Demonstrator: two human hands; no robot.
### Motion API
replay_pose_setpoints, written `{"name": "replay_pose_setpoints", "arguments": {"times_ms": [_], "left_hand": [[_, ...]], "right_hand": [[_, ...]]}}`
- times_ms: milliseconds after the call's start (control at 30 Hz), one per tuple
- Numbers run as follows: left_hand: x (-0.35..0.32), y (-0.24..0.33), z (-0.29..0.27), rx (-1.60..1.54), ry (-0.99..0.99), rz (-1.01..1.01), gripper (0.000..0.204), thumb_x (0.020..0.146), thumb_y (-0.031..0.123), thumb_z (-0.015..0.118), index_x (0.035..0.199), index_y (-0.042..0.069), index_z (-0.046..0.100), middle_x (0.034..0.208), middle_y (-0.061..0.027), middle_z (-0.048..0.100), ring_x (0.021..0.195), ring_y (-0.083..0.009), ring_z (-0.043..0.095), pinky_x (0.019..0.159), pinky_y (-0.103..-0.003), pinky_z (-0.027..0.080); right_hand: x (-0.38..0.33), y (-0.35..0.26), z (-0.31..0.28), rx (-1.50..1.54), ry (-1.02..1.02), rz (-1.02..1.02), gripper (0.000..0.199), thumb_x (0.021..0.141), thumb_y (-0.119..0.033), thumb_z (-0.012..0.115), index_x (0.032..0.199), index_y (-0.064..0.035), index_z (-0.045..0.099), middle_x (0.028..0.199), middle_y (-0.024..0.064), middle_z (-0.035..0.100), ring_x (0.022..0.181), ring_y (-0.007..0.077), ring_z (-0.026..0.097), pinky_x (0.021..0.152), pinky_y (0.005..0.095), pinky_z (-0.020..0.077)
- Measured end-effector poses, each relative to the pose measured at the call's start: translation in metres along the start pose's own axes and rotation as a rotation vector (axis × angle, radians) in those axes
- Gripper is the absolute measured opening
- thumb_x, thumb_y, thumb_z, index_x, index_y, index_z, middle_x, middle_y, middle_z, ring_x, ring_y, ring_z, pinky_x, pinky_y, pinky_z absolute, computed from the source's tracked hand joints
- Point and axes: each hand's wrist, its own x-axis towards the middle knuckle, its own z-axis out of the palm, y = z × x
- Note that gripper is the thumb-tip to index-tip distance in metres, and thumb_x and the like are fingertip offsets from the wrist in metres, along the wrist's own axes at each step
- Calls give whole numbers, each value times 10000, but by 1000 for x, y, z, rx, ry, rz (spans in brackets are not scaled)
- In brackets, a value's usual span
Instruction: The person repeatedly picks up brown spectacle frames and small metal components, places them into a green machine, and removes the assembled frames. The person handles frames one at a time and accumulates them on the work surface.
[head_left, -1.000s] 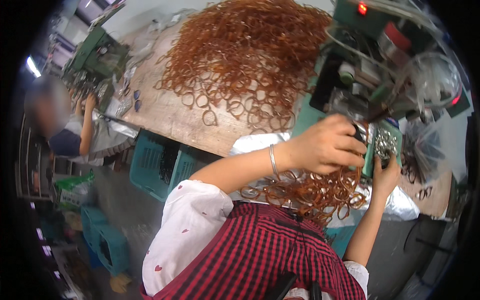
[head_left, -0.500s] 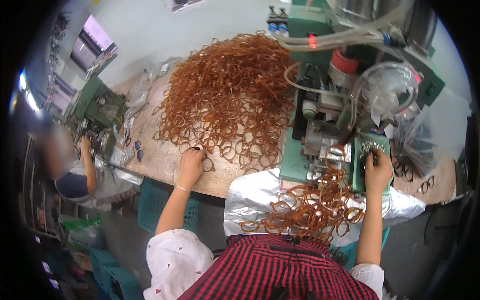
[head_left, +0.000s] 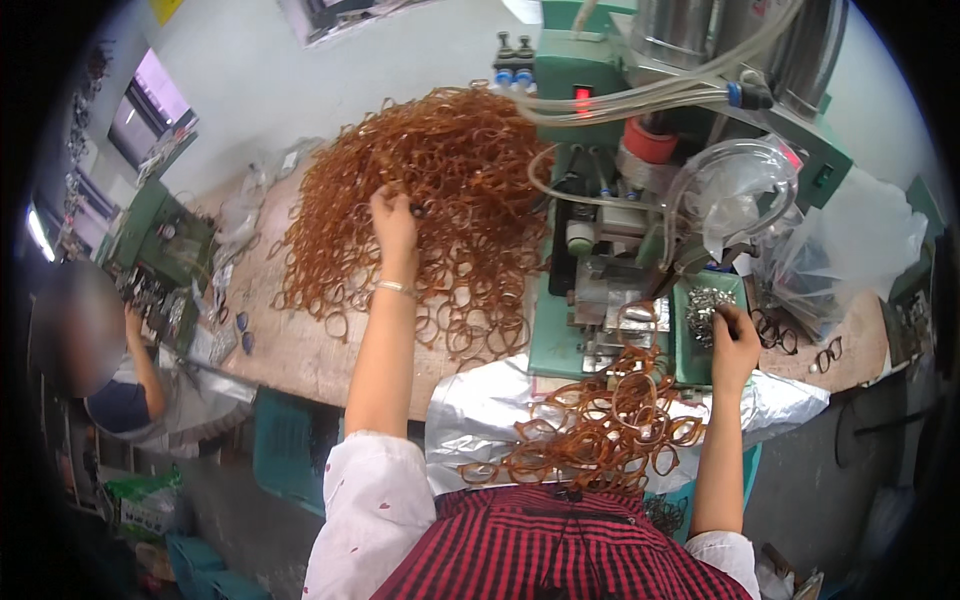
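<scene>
My left hand [head_left: 393, 228] reaches over a large heap of amber-brown eyeglass frames [head_left: 330, 220] on the table, its fingers drawn together among the frames. Something small and dark shows at its fingertips; whether a frame is held I cannot make out. My right hand [head_left: 737, 345] is at a green tray [head_left: 695, 372] of small silvery metal parts [head_left: 708, 300], fingers closed at the parts and anything between them hidden. Between my arms, a smaller bunch of amber frames [head_left: 600, 425] lies on silver foil [head_left: 455, 425] in front of a green machine [head_left: 550, 345]. One amber frame [head_left: 638, 318] sits at its metal fixture.
Clear hoses [head_left: 660, 95] loop over the machine. Right of the tray lie dark eyeglasses [head_left: 828, 355] and plastic bags [head_left: 850, 240]. At the left, another person [head_left: 125, 400] works at a second green machine [head_left: 155, 235]. A teal basket [head_left: 285, 440] stands below the table edge.
My left hand has moved from the table's front edge, beside a single frame, up and away onto the heap. My right hand stays at the metal parts. The whole view has shifted slightly.
</scene>
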Motion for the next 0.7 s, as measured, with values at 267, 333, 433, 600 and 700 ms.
{"name": "replay_pose_setpoints", "arguments": {"times_ms": [267,333,433,600,700], "left_hand": [[-147,31,-35,-202,-89,-29,383,1072,322,531,1315,27,553,1214,-75,615,1066,-157,584,938,-296,483],[-174,67,-23,-234,-207,0,340,1075,280,519,1285,16,557,1230,-90,612,1076,-166,588,966,-313,476],[-206,92,12,-286,-324,180,299,1084,207,490,1260,-19,576,1217,-125,637,1055,-187,632,933,-335,528],[-218,86,11,-283,-376,278,254,1086,133,448,1257,-18,560,1178,-133,638,1047,-200,633,922,-352,541],[-209,97,14,-347,-370,192,246,1084,125,438,1247,-15,558,1197,-147,623,1064,-209,635,908,-366,561]], "right_hand": [[-46,-41,-51,-11,-35,56,131,866,-50,729,984,4,743,951,83,737,896,161,674,844,296,516],[-31,-95,-28,242,-205,141,154,863,-63,732,1000,6,749,970,88,745,904,158,682,852,292,518],[-6,-124,16,375,-263,30,166,859,-57,713,1008,6,752,982,98,748,916,168,690,860,295,520],[-14,-120,45,242,-78,-208,117,835,-47,689,929,-1,739,953,128,713,924,284,670,848,359,511],[-10,-121,47,226,-74,-222,129,822,-47,693,936,-10,740,954,130,712,929,306,662,843,377,507]]}}
